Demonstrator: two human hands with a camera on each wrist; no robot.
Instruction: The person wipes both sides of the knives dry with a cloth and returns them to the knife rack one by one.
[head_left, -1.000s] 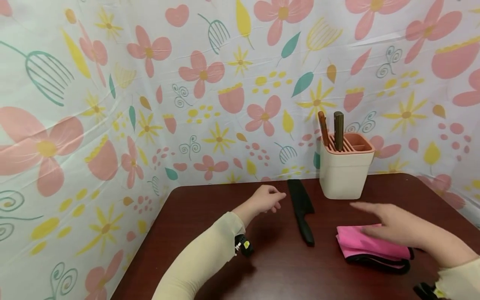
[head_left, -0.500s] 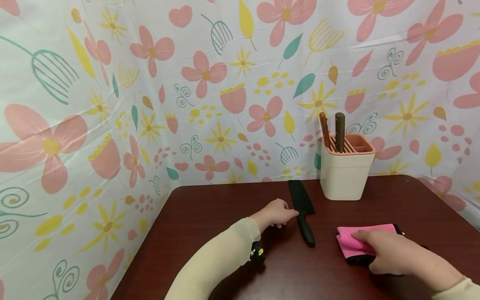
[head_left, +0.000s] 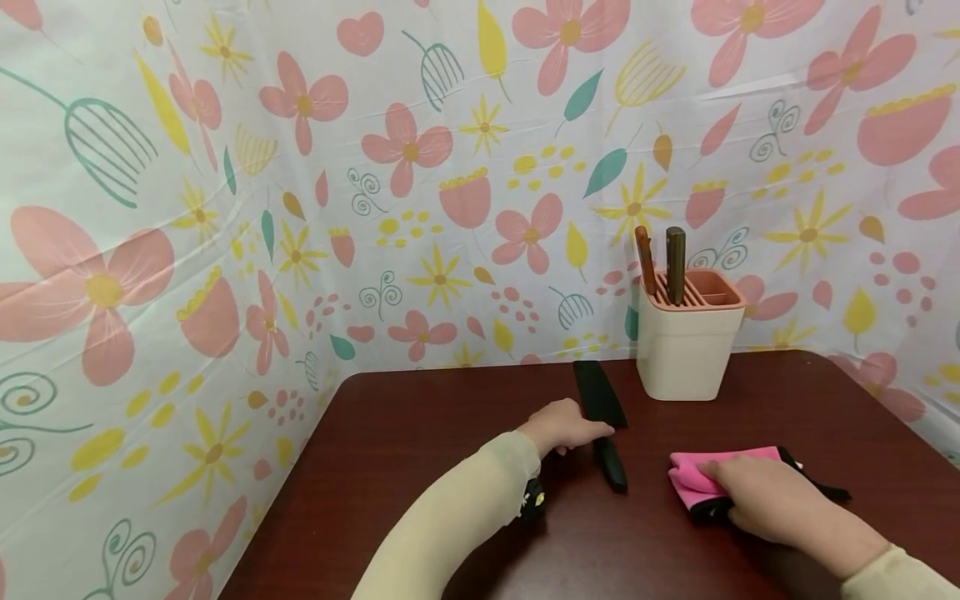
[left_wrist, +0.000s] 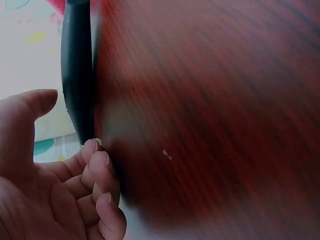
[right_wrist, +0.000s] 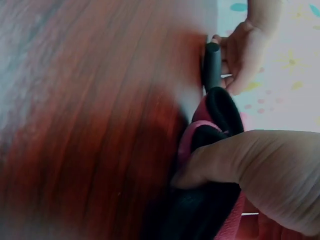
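Observation:
A black kitchen knife (head_left: 597, 392) lies on the dark red-brown table, blade toward the wall and handle toward me. My left hand (head_left: 564, 426) is at the front of its handle, thumb overlapping it in the head view. The left wrist view shows a small gap between the thumb (left_wrist: 45, 102) and the black handle (left_wrist: 77, 60), with loosely curled fingertips at the handle's edge. To the right, my right hand (head_left: 768, 496) grips a folded pink cloth (head_left: 690, 477) with black edging. In the right wrist view, its thumb presses on the cloth's black side (right_wrist: 225, 107).
A cream knife holder (head_left: 686, 354) with an orange slotted top stands behind, near the wall. It holds a brown-handled knife (head_left: 646, 260) and a dark-handled one (head_left: 676, 265). A black strap (head_left: 828, 492) trails right of the cloth. Flowered sheeting (head_left: 420, 275) surrounds the table.
My left hand has moved right and toward me, onto the knife's handle. My right hand has come down from above the cloth and taken hold of it, bunching its left part.

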